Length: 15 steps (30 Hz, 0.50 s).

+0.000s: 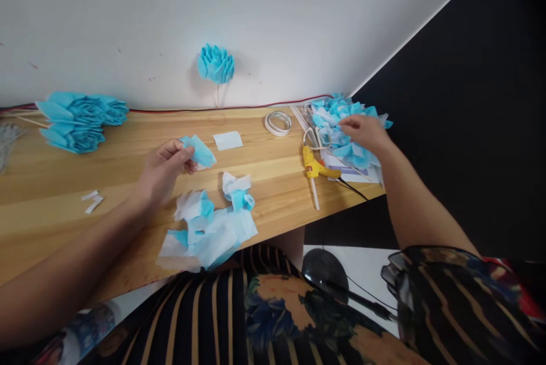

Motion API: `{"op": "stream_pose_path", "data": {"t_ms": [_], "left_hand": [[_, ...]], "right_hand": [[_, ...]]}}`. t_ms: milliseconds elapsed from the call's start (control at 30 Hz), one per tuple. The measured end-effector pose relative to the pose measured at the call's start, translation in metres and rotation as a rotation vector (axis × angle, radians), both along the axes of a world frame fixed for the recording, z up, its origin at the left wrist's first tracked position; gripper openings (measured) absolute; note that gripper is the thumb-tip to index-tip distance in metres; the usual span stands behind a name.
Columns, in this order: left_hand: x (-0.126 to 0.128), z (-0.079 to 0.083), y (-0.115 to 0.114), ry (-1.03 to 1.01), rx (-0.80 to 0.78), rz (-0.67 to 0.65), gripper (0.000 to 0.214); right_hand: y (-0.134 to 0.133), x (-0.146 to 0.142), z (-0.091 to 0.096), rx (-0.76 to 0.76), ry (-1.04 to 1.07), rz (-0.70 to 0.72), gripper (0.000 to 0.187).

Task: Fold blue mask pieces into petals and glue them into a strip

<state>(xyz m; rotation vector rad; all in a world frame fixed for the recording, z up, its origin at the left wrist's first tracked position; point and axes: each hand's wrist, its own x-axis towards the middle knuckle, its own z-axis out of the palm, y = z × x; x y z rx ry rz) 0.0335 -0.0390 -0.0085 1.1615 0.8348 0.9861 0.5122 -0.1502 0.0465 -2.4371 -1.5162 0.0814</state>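
Note:
My left hand [164, 169] is closed on a folded blue paper piece [198, 150], pinching it just above the wooden table [51, 183]. My right hand [364, 132] reaches to the far right and rests on a heap of blue and white folded paper pieces [341, 126], fingers curled into it; what they grip is hidden. A loose pile of blue and white tissue scraps [209, 223] lies at the table's near edge, below my left hand.
A yellow glue gun [315, 168] with a black cord lies left of the heap. A tape roll [278, 123] and a white paper slip [227, 140] sit behind. Finished blue paper flowers [79, 120] lie far left; one flower [215, 63] stands against the wall.

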Motion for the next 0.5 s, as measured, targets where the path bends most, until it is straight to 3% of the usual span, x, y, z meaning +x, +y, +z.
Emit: {"op": "stream_pose_path", "data": {"t_ms": [100, 200, 367, 500], "left_hand": [[0.0, 0.0, 0.0, 0.003, -0.012, 0.005, 0.033], [0.0, 0.001, 0.0, 0.002, -0.008, 0.008, 0.037], [0.0, 0.0, 0.001, -0.016, -0.007, 0.003, 0.038], [-0.002, -0.003, 0.002, -0.057, 0.003, -0.012, 0.035]], "right_hand": [[0.002, -0.015, -0.016, -0.071, -0.083, 0.026, 0.012], [0.006, -0.021, -0.023, -0.043, -0.154, -0.025, 0.011], [0.006, 0.001, 0.005, 0.243, -0.035, -0.284, 0.04], [0.001, 0.009, 0.025, 0.253, -0.115, -0.36, 0.044]]}}
